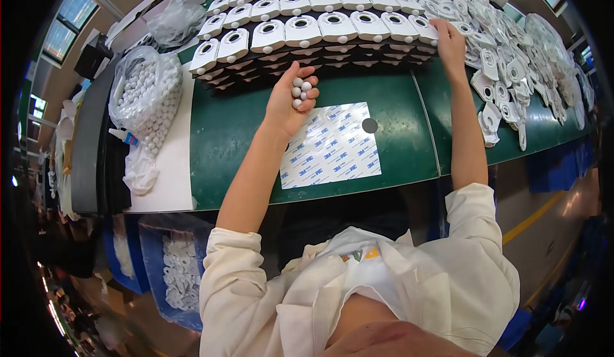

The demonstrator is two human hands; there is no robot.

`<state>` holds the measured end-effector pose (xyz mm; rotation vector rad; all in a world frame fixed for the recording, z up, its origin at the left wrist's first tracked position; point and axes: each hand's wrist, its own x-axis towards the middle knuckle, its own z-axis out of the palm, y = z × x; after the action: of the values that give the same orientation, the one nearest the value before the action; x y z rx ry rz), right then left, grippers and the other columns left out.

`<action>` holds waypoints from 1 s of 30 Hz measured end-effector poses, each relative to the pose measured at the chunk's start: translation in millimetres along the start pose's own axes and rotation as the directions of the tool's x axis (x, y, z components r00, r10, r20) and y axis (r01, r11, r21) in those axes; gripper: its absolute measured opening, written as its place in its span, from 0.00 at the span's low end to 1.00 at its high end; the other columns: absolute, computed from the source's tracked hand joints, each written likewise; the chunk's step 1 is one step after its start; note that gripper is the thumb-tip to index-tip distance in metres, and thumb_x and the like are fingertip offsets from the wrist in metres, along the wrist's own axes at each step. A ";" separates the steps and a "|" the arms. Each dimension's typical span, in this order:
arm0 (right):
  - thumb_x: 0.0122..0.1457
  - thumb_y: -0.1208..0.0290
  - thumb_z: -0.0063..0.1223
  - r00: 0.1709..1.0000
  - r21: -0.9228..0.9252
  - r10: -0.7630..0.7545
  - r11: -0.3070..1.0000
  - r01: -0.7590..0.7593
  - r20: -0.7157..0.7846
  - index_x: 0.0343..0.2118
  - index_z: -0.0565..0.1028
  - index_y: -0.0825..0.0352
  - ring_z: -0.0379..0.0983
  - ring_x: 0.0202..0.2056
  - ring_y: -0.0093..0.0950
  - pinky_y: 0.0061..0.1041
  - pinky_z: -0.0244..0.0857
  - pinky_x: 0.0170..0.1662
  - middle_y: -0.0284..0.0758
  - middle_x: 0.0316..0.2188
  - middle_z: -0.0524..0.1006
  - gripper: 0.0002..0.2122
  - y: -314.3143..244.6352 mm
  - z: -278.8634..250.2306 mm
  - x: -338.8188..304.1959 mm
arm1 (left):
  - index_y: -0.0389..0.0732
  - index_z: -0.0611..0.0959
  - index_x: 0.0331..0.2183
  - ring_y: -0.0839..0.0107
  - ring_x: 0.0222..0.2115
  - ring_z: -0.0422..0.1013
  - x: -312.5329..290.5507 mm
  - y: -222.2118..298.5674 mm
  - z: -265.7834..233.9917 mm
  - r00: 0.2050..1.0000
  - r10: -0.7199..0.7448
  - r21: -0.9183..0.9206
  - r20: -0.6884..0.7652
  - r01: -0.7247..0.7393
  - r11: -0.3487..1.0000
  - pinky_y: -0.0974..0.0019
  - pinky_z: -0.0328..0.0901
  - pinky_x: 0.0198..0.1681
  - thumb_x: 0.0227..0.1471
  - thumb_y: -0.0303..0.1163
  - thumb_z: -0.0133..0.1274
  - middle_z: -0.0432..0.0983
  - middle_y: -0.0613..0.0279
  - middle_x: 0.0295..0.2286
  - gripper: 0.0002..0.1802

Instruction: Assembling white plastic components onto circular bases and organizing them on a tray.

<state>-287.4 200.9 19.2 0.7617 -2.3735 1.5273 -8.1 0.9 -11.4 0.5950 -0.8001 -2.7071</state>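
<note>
Several small white balls [301, 93] rest in my left hand [288, 101], which is half closed around them with the palm turned up. My right hand [450, 48] is at the right end of the front row, its fingertips closed at the edge of a white plastic part [423, 29]. That part is rounded and flat, like its neighbours, which have a dark round hole and a white ball at the near edge. These parts stand in rows on stacked black trays [268, 63]. My right fingertips are partly hidden by the hand.
A printed white sheet [332, 146] lies on the green table [236, 165], a dark disc [369, 125] at its edge. Loose white parts [505, 69] are heaped at right. A clear bag of white balls [147, 95] and a small glue bottle [123, 136] stand left. Blue bins [150, 261] sit below.
</note>
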 end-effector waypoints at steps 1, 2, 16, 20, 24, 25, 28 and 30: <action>0.58 0.60 0.40 0.999 0.090 -0.013 0.996 0.016 -0.041 0.36 0.76 0.72 0.68 0.37 0.24 0.21 0.57 0.44 0.36 0.33 0.76 0.18 1.0 3.1 -4.5 | 0.37 0.70 0.34 0.78 0.17 0.60 0.2 -0.6 0.0 1.000 -0.004 0.012 -0.013 0.004 1.000 0.82 0.48 0.10 0.53 0.43 0.46 0.66 0.60 0.23 0.17; 0.60 0.59 0.37 0.997 0.181 -0.022 0.983 0.036 -0.081 0.37 0.75 0.71 0.68 0.39 0.24 0.20 0.56 0.46 0.37 0.34 0.76 0.19 0.7 6.7 -9.0 | 0.37 0.70 0.34 0.78 0.17 0.60 0.1 -0.8 -1.0 1.000 0.005 0.008 -0.017 -0.005 1.000 0.82 0.48 0.10 0.53 0.43 0.46 0.66 0.60 0.23 0.17; 0.63 0.59 0.28 0.942 0.437 0.060 0.894 0.095 -0.329 0.45 0.67 0.73 0.63 0.46 0.29 0.25 0.52 0.52 0.39 0.42 0.69 0.21 26.6 35.8 -31.7 | 0.43 0.71 0.26 0.80 0.13 0.55 -41.1 68.0 8.6 0.923 0.066 0.072 0.379 -0.100 0.992 0.80 0.48 0.11 0.57 0.44 0.37 0.61 0.70 0.17 0.16; 0.63 0.55 0.25 0.934 0.563 0.178 0.826 0.030 -0.311 0.48 0.63 0.74 0.63 0.45 0.28 0.26 0.53 0.52 0.40 0.43 0.70 0.25 39.5 30.4 -22.9 | 0.41 0.70 0.29 0.76 0.17 0.62 -53.6 163.8 -19.4 0.929 0.363 -0.057 0.077 -0.359 0.932 0.77 0.56 0.15 0.56 0.41 0.40 0.65 0.65 0.19 0.14; 0.62 0.52 0.25 0.924 0.668 0.294 0.742 -0.058 -0.246 0.48 0.64 0.71 0.64 0.44 0.26 0.26 0.53 0.50 0.37 0.42 0.70 0.25 45.5 34.3 -17.6 | 0.37 0.64 0.44 0.58 0.36 0.64 -62.0 263.4 -82.3 0.710 0.641 -0.048 -0.292 -0.680 0.731 0.69 0.64 0.25 0.57 0.36 0.35 0.63 0.46 0.39 0.16; 0.62 0.51 0.25 0.928 0.632 0.291 0.770 -0.083 -0.233 0.47 0.65 0.70 0.64 0.43 0.26 0.25 0.55 0.47 0.37 0.41 0.70 0.26 52.3 35.2 -15.3 | 0.39 0.56 0.49 0.50 0.44 0.56 -69.9 275.4 -85.1 0.677 0.602 -0.105 -0.423 -0.696 0.710 0.64 0.65 0.31 0.57 0.37 0.35 0.52 0.43 0.46 0.20; 0.62 0.53 0.25 0.933 0.687 0.316 0.717 -0.117 -0.171 0.46 0.65 0.73 0.63 0.44 0.28 0.26 0.53 0.51 0.38 0.42 0.68 0.25 39.1 32.5 -23.4 | 0.43 0.36 0.57 0.35 0.55 0.34 -89.9 289.0 -95.3 0.695 0.567 -0.157 -0.442 -0.683 0.714 0.49 0.65 0.45 0.56 0.39 0.36 0.22 0.43 0.56 0.36; 0.62 0.54 0.26 0.925 0.668 0.332 0.733 -0.130 -0.184 0.45 0.66 0.72 0.63 0.43 0.27 0.26 0.54 0.50 0.37 0.41 0.68 0.24 36.5 28.8 -24.4 | 0.43 0.35 0.57 0.30 0.53 0.38 -100.1 292.9 -88.9 0.715 0.541 0.007 -0.444 -0.600 0.800 0.43 0.63 0.46 0.56 0.37 0.36 0.24 0.43 0.56 0.36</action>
<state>-283.5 194.5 -32.7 0.2950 -1.7502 2.4338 157.3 -243.8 116.9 0.7257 -0.5500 -1.9381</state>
